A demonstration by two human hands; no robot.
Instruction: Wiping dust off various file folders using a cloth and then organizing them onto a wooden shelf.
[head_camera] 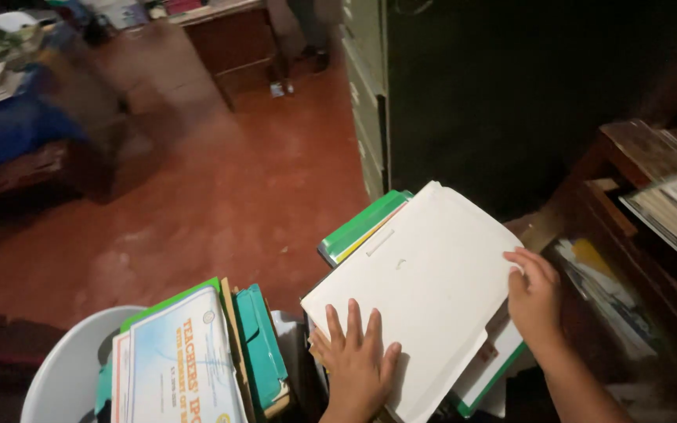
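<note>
A white folder (pixel 421 290) lies tilted on top of a stack of green and white folders (pixel 362 225). My left hand (pixel 356 362) rests flat on its near left corner, fingers spread. My right hand (pixel 536 299) grips the folder's right edge, fingers curled over it. More folder edges, white and green (pixel 494 368), stick out below the white one.
At lower left a white bin (pixel 64 372) holds upright papers and teal folders (pixel 260 352). A dark metal cabinet (pixel 511 94) stands behind the stack. A brown wooden shelf (pixel 628 204) with papers is on the right. Red floor (pixel 221 188) spreads to the left, with a desk at the back.
</note>
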